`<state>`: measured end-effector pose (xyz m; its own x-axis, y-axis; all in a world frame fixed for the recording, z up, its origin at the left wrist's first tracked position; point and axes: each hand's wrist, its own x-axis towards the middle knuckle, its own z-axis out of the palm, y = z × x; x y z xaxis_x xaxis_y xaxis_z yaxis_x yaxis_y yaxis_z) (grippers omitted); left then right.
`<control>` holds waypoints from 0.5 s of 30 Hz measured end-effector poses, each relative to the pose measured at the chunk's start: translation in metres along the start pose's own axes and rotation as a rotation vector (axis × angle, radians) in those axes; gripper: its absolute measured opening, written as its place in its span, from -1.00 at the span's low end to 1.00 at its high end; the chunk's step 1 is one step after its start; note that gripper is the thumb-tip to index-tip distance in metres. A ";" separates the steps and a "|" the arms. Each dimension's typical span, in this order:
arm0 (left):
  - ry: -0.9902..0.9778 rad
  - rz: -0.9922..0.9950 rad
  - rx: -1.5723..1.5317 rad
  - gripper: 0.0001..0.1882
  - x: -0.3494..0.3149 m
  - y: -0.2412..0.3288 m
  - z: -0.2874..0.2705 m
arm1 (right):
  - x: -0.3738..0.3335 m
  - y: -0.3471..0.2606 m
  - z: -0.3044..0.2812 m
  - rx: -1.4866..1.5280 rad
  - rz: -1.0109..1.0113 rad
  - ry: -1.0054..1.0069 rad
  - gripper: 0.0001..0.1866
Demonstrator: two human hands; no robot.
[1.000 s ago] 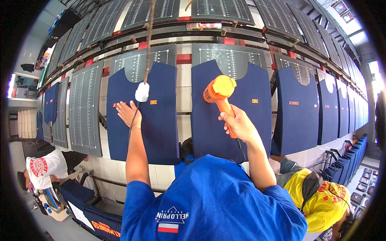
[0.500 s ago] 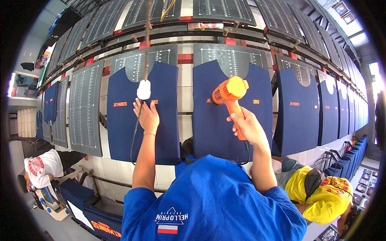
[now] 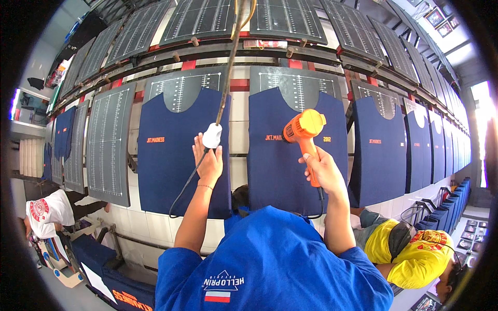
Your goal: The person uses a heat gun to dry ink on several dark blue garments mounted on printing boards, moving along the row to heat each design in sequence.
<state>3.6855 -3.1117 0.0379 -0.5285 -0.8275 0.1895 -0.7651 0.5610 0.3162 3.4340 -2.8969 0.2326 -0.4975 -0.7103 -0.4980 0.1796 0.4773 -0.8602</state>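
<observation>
My right hand (image 3: 322, 172) is wrapped round the handle of an orange heat gun (image 3: 306, 126). The gun's dark nozzle faces left, over the orange print on the chest of a navy fabric shirt panel (image 3: 280, 176). Left of it, my left hand (image 3: 208, 165) is open, fingers stretched upward beside a white cord connector (image 3: 211, 136). That connector hangs on a brown cord (image 3: 226, 88) from above, and a black cable (image 3: 188, 182) runs down from it. Behind this hand lies another navy shirt panel (image 3: 166, 176), also printed in orange.
Grey marked boards (image 3: 109, 150) stand to the left, and more boards (image 3: 202, 20) line the far rail. Further navy panels (image 3: 377, 155) continue rightward. A person in yellow (image 3: 415, 254) is at lower right; a person in white (image 3: 49, 212) is at lower left.
My left hand and the white connector have moved right, and the hanging cord has swung right with them. The heat gun has shifted slightly right and lower in view.
</observation>
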 end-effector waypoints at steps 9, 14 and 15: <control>-0.001 -0.089 0.070 -0.31 0.002 -0.009 -0.006 | -0.013 0.001 -0.011 -0.011 -0.024 0.057 -0.69; 0.043 -0.015 0.015 -0.32 -0.017 0.000 -0.013 | -0.005 0.004 0.003 -0.028 -0.043 0.032 -0.67; 0.012 0.014 -0.020 -0.34 -0.020 0.005 -0.011 | -0.002 0.007 0.008 -0.033 -0.059 0.048 -0.68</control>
<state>3.6957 -3.0929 0.0456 -0.5347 -0.8197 0.2057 -0.7497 0.5724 0.3321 3.4434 -2.8962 0.2271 -0.5468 -0.7124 -0.4400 0.1208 0.4529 -0.8834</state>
